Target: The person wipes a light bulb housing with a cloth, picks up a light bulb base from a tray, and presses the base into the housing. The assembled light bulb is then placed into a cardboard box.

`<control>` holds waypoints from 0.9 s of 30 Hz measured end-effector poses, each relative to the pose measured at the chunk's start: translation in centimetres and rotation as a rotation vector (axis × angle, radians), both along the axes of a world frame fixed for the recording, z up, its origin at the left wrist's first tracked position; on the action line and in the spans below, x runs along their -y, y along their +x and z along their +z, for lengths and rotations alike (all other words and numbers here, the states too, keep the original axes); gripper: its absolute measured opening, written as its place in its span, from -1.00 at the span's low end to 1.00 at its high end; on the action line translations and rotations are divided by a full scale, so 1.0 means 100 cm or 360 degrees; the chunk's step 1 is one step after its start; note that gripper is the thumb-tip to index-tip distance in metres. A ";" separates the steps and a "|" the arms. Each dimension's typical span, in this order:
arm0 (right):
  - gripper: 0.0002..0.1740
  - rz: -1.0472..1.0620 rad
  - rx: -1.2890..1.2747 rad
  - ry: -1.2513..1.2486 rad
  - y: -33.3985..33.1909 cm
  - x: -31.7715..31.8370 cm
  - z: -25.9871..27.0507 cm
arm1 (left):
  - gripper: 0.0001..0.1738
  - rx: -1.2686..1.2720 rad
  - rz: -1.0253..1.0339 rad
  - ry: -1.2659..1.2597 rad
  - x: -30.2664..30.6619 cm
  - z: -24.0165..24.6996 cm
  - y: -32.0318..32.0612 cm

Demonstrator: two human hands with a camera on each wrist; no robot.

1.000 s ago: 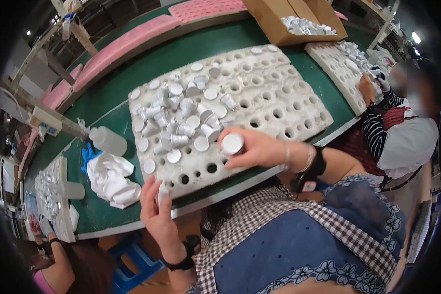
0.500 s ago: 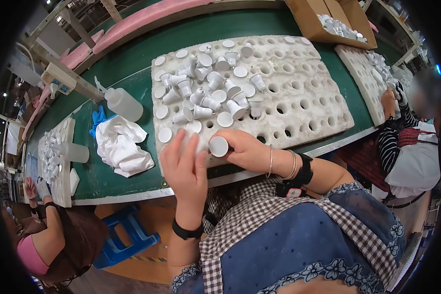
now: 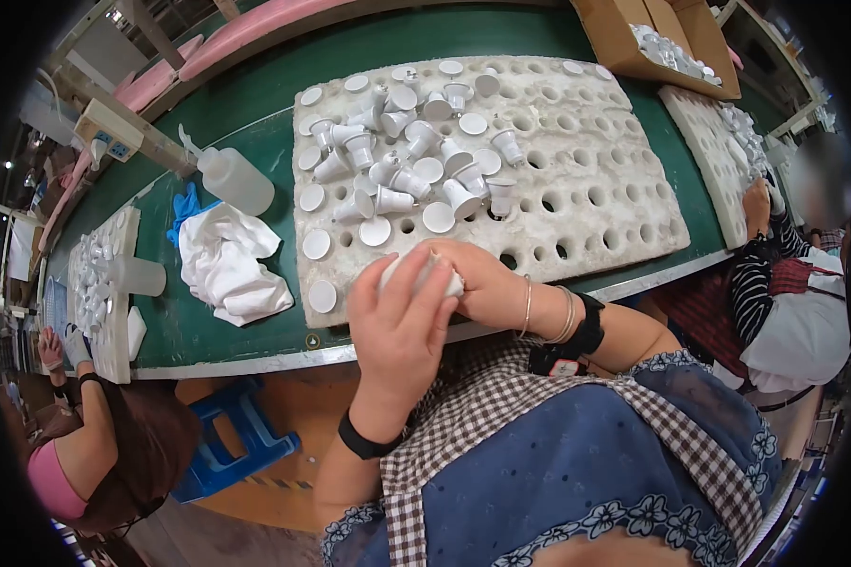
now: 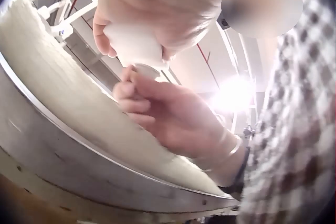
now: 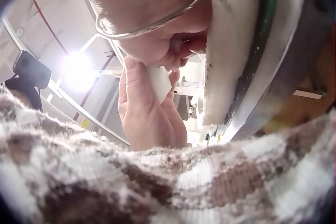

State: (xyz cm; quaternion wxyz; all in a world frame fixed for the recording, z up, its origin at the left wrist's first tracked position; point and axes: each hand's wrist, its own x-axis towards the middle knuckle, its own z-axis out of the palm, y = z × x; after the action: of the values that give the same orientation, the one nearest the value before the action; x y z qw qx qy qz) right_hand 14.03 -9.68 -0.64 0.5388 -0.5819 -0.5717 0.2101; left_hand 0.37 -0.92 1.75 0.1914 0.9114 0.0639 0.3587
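My left hand [image 3: 395, 317] curls its fingers round a soft white pad [image 4: 135, 45]. It presses the pad over the round end of a small white flared cup [image 4: 148, 70], which my right hand [image 3: 487, 283] pinches from below. In the head view the left fingers cover most of both; in the right wrist view the pad shows between the left thumb and fingers. Both hands are at the front edge of a white foam board [image 3: 615, 180] full of round holes. On its left half lies a heap of similar white cups [image 3: 411, 181], some standing face up in holes.
A white cloth [image 3: 232, 260], a blue glove [image 3: 187, 210] and a squeeze bottle [image 3: 238, 180] lie left of the board. Behind right stands a cardboard box [image 3: 615, 38] of parts. People work at boards on both sides; a blue stool [image 3: 232, 439] is below left.
The left hand has moved right and up with the white pad and now covers the cup's face. The right hand has brought the cup from over the board to its front edge.
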 end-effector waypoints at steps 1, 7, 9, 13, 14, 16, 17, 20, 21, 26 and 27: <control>-0.70 -0.0047 0.0018 -0.0110 0.001 -0.001 -0.007 | -0.68 -0.0007 0.0050 -0.0043 -0.008 -0.005 0.002; -0.71 0.0007 -0.0039 -0.0232 0.002 0.002 0.004 | -0.68 0.0119 0.0256 -0.0329 -0.024 -0.006 -0.007; -0.72 0.0005 -0.0045 -0.0246 0.000 0.000 0.008 | -0.65 0.0128 0.0115 -0.0144 -0.013 0.004 -0.007; -0.66 0.0080 0.0056 -0.0180 0.003 0.002 0.015 | -0.64 0.0035 0.0015 -0.0069 -0.014 -0.005 -0.003; -0.64 0.0062 0.0071 -0.0187 0.005 0.004 0.017 | -0.65 0.0055 0.0052 -0.0183 -0.019 -0.005 -0.004; -0.63 0.0052 -0.0436 -0.0363 0.002 0.013 0.026 | -0.65 0.0079 0.0084 -0.0303 -0.020 -0.005 -0.004; -0.63 0.0045 -0.0952 -0.0541 0.001 0.017 0.029 | -0.64 0.0115 0.0050 -0.0345 -0.019 -0.005 -0.003; -0.64 0.0031 -0.1400 -0.0418 0.014 0.019 0.019 | -0.63 0.0137 -0.0041 -0.0449 -0.015 -0.009 -0.001; -0.66 0.0051 -0.1512 -0.0129 0.013 0.014 0.013 | -0.62 0.0114 -0.0099 -0.0512 -0.014 -0.010 -0.001; -0.66 -0.0117 -0.1830 -0.0163 0.016 0.015 0.031 | -0.65 0.0156 0.0107 -0.0783 -0.014 -0.009 -0.009; -0.64 -0.0076 -0.1558 -0.0398 0.018 0.016 0.030 | -0.65 0.0193 0.0095 -0.0875 -0.018 -0.012 -0.011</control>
State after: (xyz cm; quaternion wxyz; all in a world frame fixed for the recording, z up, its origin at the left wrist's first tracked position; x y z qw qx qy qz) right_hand 15.84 -11.33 2.36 0.6744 -0.4882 -0.2090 0.5129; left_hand -0.69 0.86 0.53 0.4244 0.7999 0.1740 0.3871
